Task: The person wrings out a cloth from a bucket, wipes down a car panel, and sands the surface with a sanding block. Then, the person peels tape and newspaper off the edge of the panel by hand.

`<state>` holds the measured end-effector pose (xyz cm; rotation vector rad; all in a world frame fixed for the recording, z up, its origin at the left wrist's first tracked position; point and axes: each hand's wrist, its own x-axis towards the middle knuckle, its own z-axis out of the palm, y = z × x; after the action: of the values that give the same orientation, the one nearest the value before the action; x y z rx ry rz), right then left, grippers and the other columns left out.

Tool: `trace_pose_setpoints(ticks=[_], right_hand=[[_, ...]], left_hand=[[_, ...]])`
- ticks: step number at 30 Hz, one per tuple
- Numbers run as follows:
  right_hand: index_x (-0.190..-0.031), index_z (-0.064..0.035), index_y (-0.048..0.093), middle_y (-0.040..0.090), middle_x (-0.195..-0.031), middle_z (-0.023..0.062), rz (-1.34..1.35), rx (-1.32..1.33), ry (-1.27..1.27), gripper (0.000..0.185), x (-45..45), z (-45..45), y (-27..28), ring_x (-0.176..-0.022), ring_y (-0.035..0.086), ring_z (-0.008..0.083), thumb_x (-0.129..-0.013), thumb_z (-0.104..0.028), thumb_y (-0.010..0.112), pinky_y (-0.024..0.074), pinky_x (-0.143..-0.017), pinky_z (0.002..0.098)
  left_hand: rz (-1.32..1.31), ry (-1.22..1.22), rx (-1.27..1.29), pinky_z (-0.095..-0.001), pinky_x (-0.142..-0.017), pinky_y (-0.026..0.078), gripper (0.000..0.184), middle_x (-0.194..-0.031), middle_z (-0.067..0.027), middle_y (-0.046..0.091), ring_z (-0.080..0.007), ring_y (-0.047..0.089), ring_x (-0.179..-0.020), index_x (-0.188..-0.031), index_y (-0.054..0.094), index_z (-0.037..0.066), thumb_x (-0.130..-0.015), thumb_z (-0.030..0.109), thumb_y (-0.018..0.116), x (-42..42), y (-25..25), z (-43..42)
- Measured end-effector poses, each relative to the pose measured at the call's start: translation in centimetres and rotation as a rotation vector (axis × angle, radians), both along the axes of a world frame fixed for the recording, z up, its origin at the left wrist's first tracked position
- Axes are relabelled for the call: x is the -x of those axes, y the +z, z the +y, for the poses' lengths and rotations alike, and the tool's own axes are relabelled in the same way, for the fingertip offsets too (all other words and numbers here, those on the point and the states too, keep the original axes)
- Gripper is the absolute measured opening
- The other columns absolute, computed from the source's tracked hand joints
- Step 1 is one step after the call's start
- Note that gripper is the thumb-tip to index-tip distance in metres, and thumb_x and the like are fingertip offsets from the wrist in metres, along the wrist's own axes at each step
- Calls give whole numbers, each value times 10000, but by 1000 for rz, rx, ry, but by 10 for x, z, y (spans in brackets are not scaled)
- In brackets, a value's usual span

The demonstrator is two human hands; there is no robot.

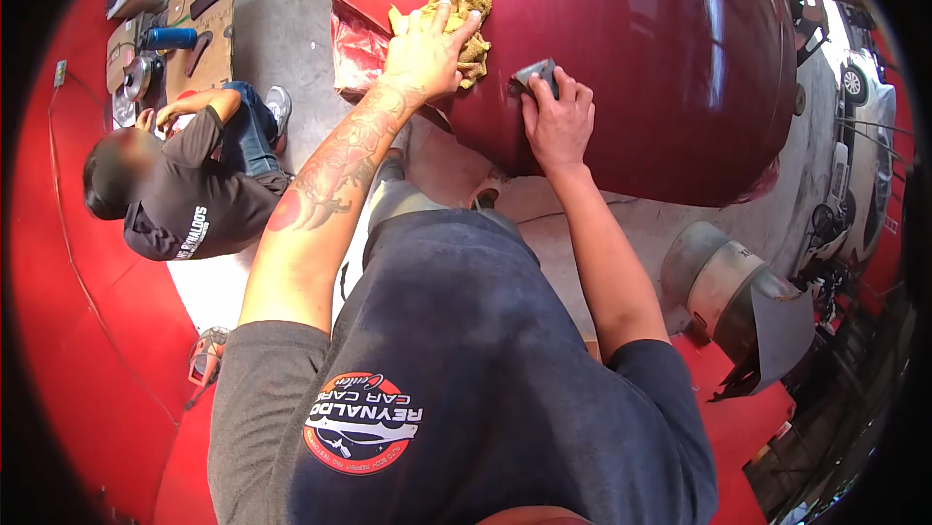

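Note:
A bunched yellow cloth (473, 57) lies under my left hand (424, 57), which grips it against the glossy dark red car panel (631, 59). To the right, my right hand (560, 122) closes on a small dark grey sanding block (535, 75), its thumb and fingers on either side. The block touches the panel near its rounded front edge. Part of it is hidden by my fingers, and my left palm covers some of the cloth.
Left of me, a person in a dark shirt (199, 185) sits low. Beyond are cardboard (218, 45), a blue bottle (170, 38) and a phone (206, 1). A rounded container (714, 273) with a grey sheet (782, 341) stands to my right, with parked vehicles (879, 156) farther off.

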<state>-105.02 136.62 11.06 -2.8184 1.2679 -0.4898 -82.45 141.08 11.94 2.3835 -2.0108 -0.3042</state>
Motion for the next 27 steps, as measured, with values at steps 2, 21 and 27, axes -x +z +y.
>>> trace_pose_setpoints(ticks=[2, 21, 27], right_hand=[[-1125, -232, 665, 564, -1240, 54, 2, 27, -4, 353, -17, -21, 7, -1042, 512, 317, -779, -248, 732, 466, -831, 429], [-1075, -223, 684, 592, -1271, 51, 45, 2, 308, 323, 43, 13, 17, -1024, 553, 287, -754, -208, 722, 470, -796, 398], [-1086, -206, 663, 583, -1294, 32, 81, 110, 353, 324, 12, -17, 31, -1048, 548, 272, -768, -211, 724, 468, -820, 389]], left_hand=[[27, -4, 2, -637, -1093, 237, 887, -1521, -161, 354, -367, 373, -1352, -1501, 304, 313, -744, 383, 760, 1, 3, 1], [38, -3, -8, -625, -1107, 217, 878, -1541, -174, 324, -369, 349, -1378, -1503, 298, 313, -754, 375, 751, 13, 21, 0], [25, 12, -6, -637, -1111, 205, 869, -1544, -154, 328, -363, 358, -1373, -1500, 308, 320, -755, 385, 750, 21, 17, 2]])
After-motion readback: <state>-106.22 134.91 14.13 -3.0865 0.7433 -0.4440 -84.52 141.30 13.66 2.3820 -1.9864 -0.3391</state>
